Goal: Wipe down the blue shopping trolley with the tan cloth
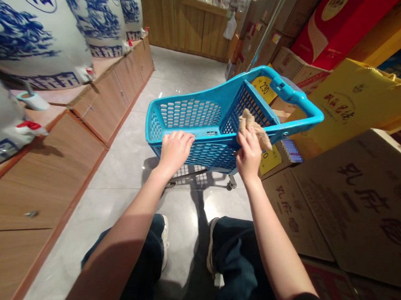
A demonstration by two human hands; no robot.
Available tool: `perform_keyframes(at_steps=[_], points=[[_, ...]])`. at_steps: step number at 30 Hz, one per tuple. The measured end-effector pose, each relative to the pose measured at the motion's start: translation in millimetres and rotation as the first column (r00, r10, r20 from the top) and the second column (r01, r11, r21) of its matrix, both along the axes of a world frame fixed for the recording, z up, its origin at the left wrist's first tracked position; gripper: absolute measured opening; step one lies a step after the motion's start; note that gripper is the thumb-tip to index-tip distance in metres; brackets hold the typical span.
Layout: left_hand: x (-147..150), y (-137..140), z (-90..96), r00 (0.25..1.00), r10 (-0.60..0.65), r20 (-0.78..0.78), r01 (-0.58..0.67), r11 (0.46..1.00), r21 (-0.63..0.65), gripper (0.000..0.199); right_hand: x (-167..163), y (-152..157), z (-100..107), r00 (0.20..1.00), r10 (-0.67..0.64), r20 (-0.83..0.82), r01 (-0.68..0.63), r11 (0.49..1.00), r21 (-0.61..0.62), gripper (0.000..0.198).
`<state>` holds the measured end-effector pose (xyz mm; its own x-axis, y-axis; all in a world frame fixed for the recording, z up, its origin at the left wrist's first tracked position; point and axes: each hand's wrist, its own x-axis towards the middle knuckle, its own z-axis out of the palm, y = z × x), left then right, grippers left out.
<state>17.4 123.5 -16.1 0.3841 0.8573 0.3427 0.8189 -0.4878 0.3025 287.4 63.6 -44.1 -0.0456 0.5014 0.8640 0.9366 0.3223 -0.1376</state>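
Note:
A blue plastic shopping cart [203,105] stands sideways in front of me, its handle to the right and its basket bare inside. My left hand [175,149] grips the near rim toward the cart's left end, fingers curled over the edge. On the same rim, farther right, my right hand [248,155] is closed on a tan cloth [255,128]. The cloth is bunched over the rim beside the child-seat panel. Part of the cloth and the right fingertips are hidden. Below the basket, small wheels [232,182] rest on the floor.
Large blue-and-white jars [100,19] line a wooden cabinet [97,112] on the left. Cardboard boxes [357,191] and a yellow gift bag [356,103] crowd the right side. A wooden counter [184,24] closes off the far end. Grey tiled floor [112,208] runs between.

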Motion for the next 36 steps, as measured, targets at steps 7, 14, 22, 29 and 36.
perform_keyframes(at_steps=[7,14,22,29,36], points=[[-13.4,2.3,6.6,0.997,-0.012,0.07,0.013,1.0,-0.013,0.046,35.6,-6.0,4.2,0.978,-0.165,-0.131,0.16,0.986,-0.047,0.059],[-32.7,11.4,-1.0,0.988,0.151,0.024,-0.15,0.987,-0.053,0.05,-10.4,-1.3,-25.1,0.967,-0.065,-0.245,0.045,0.995,-0.087,0.073],[-26.0,11.5,2.8,0.991,0.126,0.038,-0.121,0.985,-0.125,0.048,-78.3,8.7,-38.2,0.989,0.003,-0.145,-0.037,0.972,-0.233,0.053],[-26.3,10.8,4.6,0.992,0.123,0.037,-0.117,0.983,-0.14,0.047,-67.4,13.2,-32.2,0.988,0.084,-0.127,-0.121,0.938,-0.325,0.035],[-24.9,8.9,4.6,0.991,0.126,0.053,-0.118,0.984,-0.131,0.047,1.6,11.7,-13.9,0.961,-0.168,-0.22,0.147,0.983,-0.107,0.038]])
